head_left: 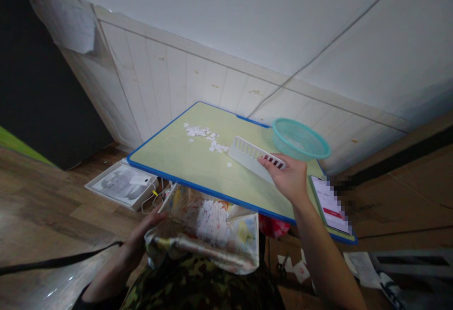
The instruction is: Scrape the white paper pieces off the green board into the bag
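My right hand [292, 180] is closed on one end of a white slotted plastic strip [246, 155], which rests on or just over the table [177, 159]. Near the strip's far end lie small white paper pieces [218, 147], spreading back toward the left. Below the table's front edge, my left hand [146, 225] grips the left side of a patterned cloth-like container [247, 241]. A pile of white paper pieces [212, 222] lies inside it. The fingers of the left hand are partly hidden by the container's rim.
A turquoise plastic basin [300, 140] stands at the table's back right corner. A phone [331, 206] with a lit screen lies along the right edge. On the floor at left is an open white box [122, 185] with cables. Scissors [282, 267] lie below at right.
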